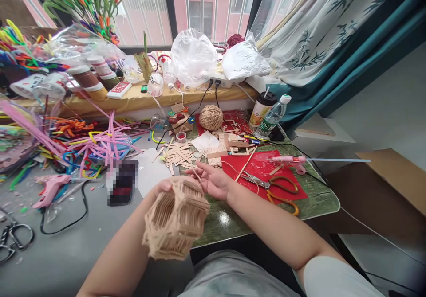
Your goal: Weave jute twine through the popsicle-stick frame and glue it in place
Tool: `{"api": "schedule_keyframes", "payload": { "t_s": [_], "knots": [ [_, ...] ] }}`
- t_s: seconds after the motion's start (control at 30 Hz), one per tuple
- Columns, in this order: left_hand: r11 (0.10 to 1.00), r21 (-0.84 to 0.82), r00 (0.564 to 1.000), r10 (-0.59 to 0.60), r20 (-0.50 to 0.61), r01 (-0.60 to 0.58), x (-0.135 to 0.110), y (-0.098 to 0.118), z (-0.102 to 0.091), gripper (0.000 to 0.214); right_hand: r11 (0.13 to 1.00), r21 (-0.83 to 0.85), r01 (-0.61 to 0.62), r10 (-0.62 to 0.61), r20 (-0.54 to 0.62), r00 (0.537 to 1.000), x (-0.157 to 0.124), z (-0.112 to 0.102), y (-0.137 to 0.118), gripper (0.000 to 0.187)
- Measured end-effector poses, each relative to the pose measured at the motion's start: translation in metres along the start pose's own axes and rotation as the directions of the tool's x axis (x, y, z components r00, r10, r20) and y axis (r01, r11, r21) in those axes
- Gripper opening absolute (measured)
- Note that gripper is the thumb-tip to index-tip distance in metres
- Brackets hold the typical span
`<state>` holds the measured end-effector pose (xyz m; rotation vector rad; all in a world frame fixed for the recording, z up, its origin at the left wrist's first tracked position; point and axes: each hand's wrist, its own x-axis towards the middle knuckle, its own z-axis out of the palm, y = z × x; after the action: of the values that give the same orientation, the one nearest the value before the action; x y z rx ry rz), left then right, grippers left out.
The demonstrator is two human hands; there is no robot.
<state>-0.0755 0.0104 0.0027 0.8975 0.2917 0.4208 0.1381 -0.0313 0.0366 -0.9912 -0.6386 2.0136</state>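
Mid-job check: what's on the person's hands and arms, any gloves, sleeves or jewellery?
Both are bare: no gloves on the left hand or the right hand, and no rings or watch show. The forearms are uncovered. A short white sleeve covers the right upper arm; none shows on the left.

Stick frame (pixel 176 219) nearest the camera, held in left hand (pixel 163 186), with right hand (pixel 213 181) just behind and to its right. Behind the hands: loose sticks (pixel 178 155), then twine ball (pixel 211 117). Right of right hand: scissors (pixel 276 188) on sheet (pixel 262 168), glue gun (pixel 289 160) behind them, bottle (pixel 273 117) and cup (pixel 261 108) side by side farther back. Phone (pixel 122 182) lies left of the hands.
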Motion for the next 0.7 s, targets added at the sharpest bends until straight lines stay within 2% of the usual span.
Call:
{"api": "schedule_keyframes", "payload": {
  "t_s": [0.07, 0.13, 0.27, 0.4, 0.47, 0.6, 0.67, 0.7],
  "knots": [
    [0.992, 0.041, 0.991, -0.118, 0.068, 0.116, 0.007, -0.001, 0.009, 0.079, 0.996, 0.088, -0.01, 0.012, -0.023, 1.0, 0.003, -0.006, -0.015, 0.036],
    [0.984, 0.058, 0.981, -0.173, 0.087, 0.169, 0.013, -0.001, 0.016, 0.073, 0.993, 0.111, 0.039, -0.032, -0.07, 0.997, 0.005, -0.015, -0.037, 0.029],
    [0.984, 0.023, 0.983, -0.178, 0.047, 0.177, 0.021, -0.005, 0.015, 0.06, 0.961, 0.153, 0.232, -0.202, -0.191, 0.961, 0.006, -0.032, -0.093, 0.018],
    [0.988, -0.066, 0.99, -0.14, -0.025, 0.138, 0.026, -0.015, 0.006, 0.05, 0.902, 0.087, 0.422, -0.39, -0.25, 0.886, 0.004, -0.039, -0.139, 0.017],
    [0.987, -0.109, 0.991, -0.126, -0.047, 0.12, 0.027, -0.018, 0.002, 0.051, 0.848, -0.086, 0.523, -0.527, -0.253, 0.812, 0.001, -0.037, -0.151, 0.021],
    [0.985, -0.161, 0.993, -0.075, -0.089, 0.06, 0.027, -0.017, -0.003, 0.054, 0.67, -0.381, 0.637, -0.736, -0.23, 0.637, -0.018, -0.034, -0.159, 0.028],
    [0.985, -0.173, 0.992, -0.034, -0.124, 0.012, 0.029, -0.014, -0.006, 0.056, 0.533, -0.455, 0.713, -0.843, -0.217, 0.492, -0.036, -0.034, -0.161, 0.027],
    [0.984, -0.176, 0.99, -0.01, -0.142, -0.016, 0.03, -0.013, -0.008, 0.056, 0.447, -0.484, 0.752, -0.894, -0.205, 0.399, -0.046, -0.036, -0.162, 0.026]
  ]
}}
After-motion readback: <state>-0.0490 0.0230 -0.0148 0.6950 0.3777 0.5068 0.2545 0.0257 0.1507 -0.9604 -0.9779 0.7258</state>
